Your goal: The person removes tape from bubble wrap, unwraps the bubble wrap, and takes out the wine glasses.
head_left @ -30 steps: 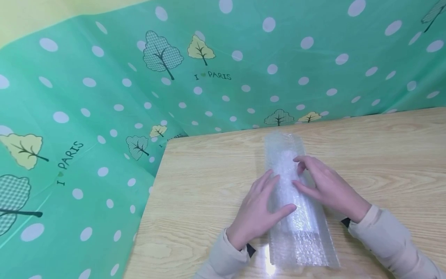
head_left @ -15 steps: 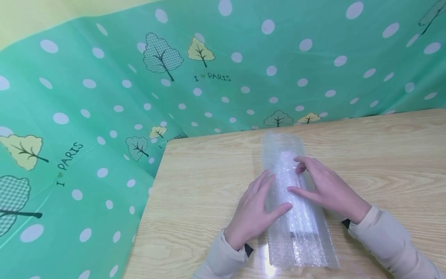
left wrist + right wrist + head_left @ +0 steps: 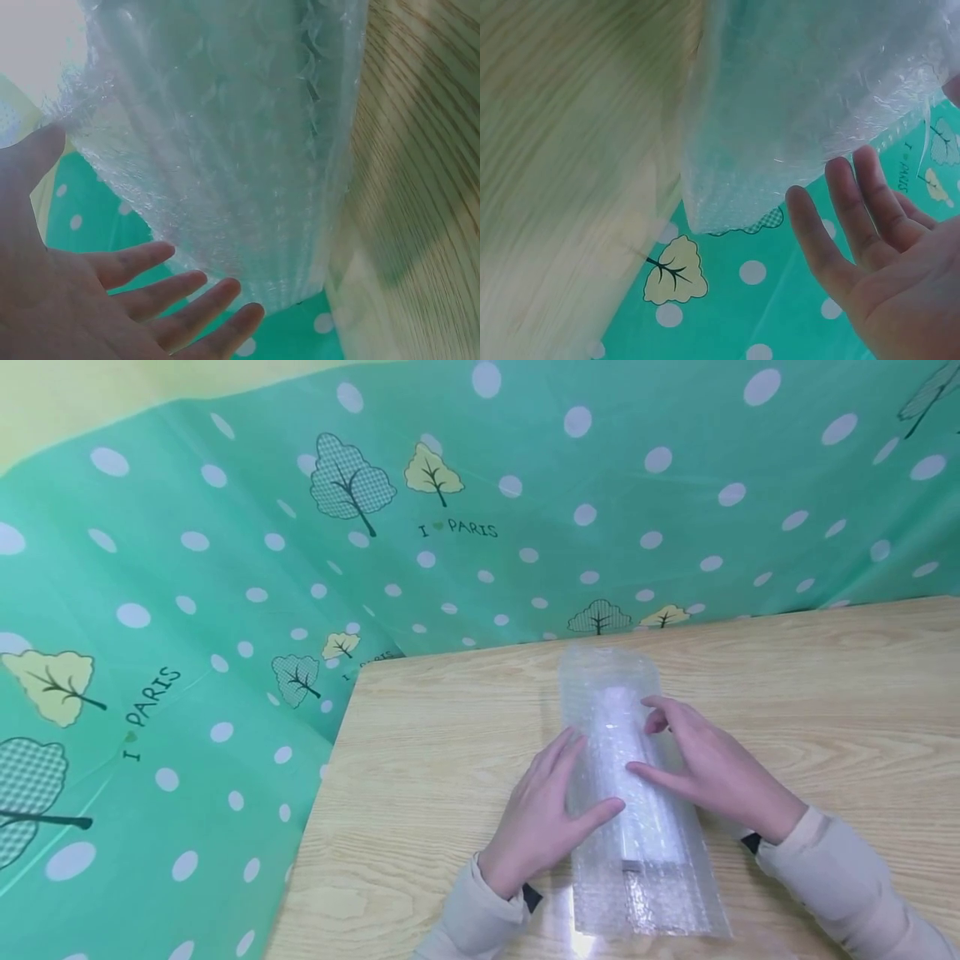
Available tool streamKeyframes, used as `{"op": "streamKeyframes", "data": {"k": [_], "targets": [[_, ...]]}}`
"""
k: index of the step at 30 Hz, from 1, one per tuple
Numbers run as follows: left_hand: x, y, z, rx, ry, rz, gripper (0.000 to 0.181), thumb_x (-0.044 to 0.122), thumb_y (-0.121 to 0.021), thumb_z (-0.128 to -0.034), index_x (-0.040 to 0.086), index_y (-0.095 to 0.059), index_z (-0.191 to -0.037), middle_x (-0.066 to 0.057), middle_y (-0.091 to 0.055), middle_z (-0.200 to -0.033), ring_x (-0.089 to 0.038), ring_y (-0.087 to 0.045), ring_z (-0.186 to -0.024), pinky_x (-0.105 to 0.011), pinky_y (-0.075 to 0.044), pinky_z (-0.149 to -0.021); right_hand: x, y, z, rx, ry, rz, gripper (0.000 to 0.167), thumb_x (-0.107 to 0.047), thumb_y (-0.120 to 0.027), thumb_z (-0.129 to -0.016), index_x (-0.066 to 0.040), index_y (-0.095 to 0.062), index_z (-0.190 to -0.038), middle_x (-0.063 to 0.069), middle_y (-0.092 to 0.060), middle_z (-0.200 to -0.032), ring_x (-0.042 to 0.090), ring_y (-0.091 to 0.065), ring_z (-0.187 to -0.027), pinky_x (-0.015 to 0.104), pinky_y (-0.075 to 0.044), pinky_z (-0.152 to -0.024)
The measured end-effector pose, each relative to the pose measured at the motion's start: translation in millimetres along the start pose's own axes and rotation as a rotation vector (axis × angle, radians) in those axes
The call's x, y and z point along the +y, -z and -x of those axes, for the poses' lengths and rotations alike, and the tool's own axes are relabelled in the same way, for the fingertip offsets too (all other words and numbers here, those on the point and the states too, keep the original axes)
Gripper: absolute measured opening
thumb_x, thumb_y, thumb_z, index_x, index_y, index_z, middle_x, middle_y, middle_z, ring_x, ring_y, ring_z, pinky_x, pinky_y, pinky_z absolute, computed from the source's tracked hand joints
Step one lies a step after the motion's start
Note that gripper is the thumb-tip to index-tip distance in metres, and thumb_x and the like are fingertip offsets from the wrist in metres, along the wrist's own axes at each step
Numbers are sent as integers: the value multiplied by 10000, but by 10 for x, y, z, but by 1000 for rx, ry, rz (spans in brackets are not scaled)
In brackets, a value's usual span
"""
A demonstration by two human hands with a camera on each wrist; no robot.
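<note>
A long bundle of clear bubble wrap [image 3: 611, 668] lies on the table, its length running away from me. Inside it shows a pale, whitish long box-like object [image 3: 637, 802], blurred by the plastic. My left hand [image 3: 532, 818] is at the bundle's left side, fingers spread and fairly straight, thumb over the top. On the right side is my right hand [image 3: 705, 768], its fingers loosely bent and its thumb extended over the wrap. In the wrist views the left fingertips [image 3: 161, 251] and right fingertips [image 3: 840, 169] are close against the plastic; firm contact cannot be told.
The wood-grain table [image 3: 420, 760] spreads to both sides of the bundle. Behind and to the left hangs a green dotted cloth [image 3: 480, 527] printed with trees. Beige sleeves [image 3: 847, 877] cover both forearms.
My left hand has shifted slightly left, away from the middle. The wrap's far end looks a little wider and flatter, and the pale object shows more clearly. My right hand has moved only slightly.
</note>
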State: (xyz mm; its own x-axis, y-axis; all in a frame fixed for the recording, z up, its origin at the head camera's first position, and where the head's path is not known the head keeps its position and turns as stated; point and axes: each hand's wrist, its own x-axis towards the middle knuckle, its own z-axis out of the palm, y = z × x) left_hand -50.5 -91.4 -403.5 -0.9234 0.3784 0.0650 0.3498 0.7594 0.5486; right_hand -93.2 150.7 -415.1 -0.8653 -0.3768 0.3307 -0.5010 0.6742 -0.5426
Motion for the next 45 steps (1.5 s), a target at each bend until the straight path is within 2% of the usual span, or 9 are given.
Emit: {"op": "streamKeyframes", "data": {"k": [5,12,14,20,25,32,36,42,45], "targets": [[-8,3,4,6,4,-6,853,760,-420,-903,261,-257,-1577,39,-202,-1650,-214,-268,-1490,-568,-354,-1137,19,31,19,-10,0,16,730,-365,-787,-850,-11,-442,-1387,92,-632,-1088,267,-625,-999,507,-564,-818],[-31,15,4,14,12,-20,853,760,-434,-897,272,-256,-1574,38,-214,-1646,-213,-270,-1489,-540,-339,-1157,35,55,36,23,73,64,476,-316,-803,-829,-35,-622,-1167,82,-613,-1130,263,-608,-1032,499,-570,-845],[-41,16,-2,12,18,-21,856,761,-441,-894,274,-257,-1573,37,-218,-1644,-212,-270,-1489,-535,-336,-1161,45,59,37,27,81,75,451,-317,-805,-825,-48,-638,-1146,79,-606,-1133,268,-604,-1041,501,-574,-845],[-60,32,-1,4,31,-27,876,768,-447,-885,269,-249,-1577,12,-208,-1649,-233,-270,-1490,-537,-327,-1164,67,88,39,16,74,105,454,-341,-808,-819,-62,-648,-1138,78,-604,-1136,260,-602,-1028,484,-587,-825],[-76,55,-2,6,36,-32,901,767,-454,-880,248,-236,-1583,4,-202,-1650,-234,-262,-1494,-522,-309,-1177,89,130,47,24,101,125,430,-312,-819,-801,-68,-654,-1115,83,-610,-1135,277,-599,-1038,511,-577,-838],[-86,96,-3,12,57,13,951,744,-503,-871,222,-177,-1597,14,-181,-1655,-211,-235,-1503,-502,-302,-1183,115,186,50,21,111,123,459,-282,-827,-790,-66,-646,-1152,86,-612,-1159,280,-615,-1035,514,-574,-845],[-88,120,-7,10,71,28,939,700,-557,-877,216,-192,-1594,-4,-195,-1653,-210,-232,-1503,-500,-299,-1185,122,217,56,11,104,125,494,-266,-829,-789,-55,-634,-1191,118,-608,-1214,309,-611,-1073,531,-568,-857],[-106,151,-3,-13,91,29,911,614,-623,-889,174,-231,-1584,-19,-217,-1648,-209,-244,-1500,-464,-285,-1199,144,251,58,14,146,135,512,-161,-838,-761,-28,-629,-1209,148,-600,-1228,332,-595,-1098,532,-569,-853],[-121,157,-1,-20,96,30,906,573,-656,-888,156,-247,-1580,-23,-241,-1640,-211,-258,-1495,-453,-285,-1202,144,265,57,2,143,133,485,-118,-835,-756,-20,-644,-1191,152,-595,-1230,335,-585,-1108,535,-563,-862]]}}
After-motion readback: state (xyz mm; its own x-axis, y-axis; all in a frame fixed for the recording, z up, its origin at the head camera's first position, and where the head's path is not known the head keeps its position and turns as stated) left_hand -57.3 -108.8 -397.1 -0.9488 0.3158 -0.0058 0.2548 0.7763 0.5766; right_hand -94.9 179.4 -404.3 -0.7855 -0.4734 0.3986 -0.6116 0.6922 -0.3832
